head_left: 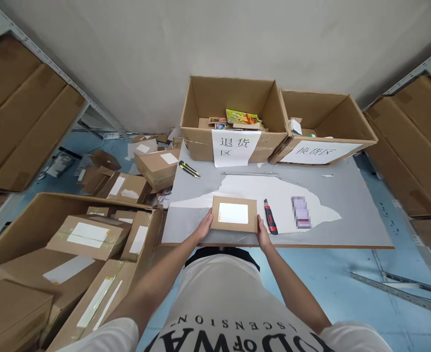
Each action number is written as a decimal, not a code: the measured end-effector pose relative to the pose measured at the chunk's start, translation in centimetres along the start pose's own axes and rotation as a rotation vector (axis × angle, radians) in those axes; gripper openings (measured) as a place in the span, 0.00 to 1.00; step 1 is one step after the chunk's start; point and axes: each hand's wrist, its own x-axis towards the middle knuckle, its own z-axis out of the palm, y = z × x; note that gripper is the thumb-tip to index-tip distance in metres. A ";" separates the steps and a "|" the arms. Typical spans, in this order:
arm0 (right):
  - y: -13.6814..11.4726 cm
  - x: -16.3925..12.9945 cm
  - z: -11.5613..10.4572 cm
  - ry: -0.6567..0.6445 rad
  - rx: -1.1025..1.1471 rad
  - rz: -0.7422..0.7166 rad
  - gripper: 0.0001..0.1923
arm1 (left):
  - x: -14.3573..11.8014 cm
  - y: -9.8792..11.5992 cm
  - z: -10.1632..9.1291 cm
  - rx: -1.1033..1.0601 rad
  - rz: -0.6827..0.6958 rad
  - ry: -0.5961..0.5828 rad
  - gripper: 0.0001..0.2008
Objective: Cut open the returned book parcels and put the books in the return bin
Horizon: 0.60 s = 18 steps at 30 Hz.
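Note:
A small brown cardboard box [234, 227] with a blank white label sits at the front of the table, between my two hands. My left hand [204, 226] grips its left side, and my right hand [262, 233] grips its right side. Just right of the box lies a red and black utility knife [270, 216]. Farther right is a pale purple item [301, 212], blurred out in the picture. A yellow and black utility knife [189, 169] rests near the table's back left corner.
Two open cartons with paper signs, a left carton [200, 144] and a right carton [362, 142], stand along the table's back. A large carton [54, 198] of labelled boxes stands at the left. More boxes [160, 168] litter the floor. Shelves with big boxes [24, 117] flank both sides.

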 end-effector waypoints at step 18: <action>3.4 -4.0 -2.5 0.039 -0.135 -0.055 0.44 | -3.5 -3.7 -1.4 0.128 0.015 -0.159 0.43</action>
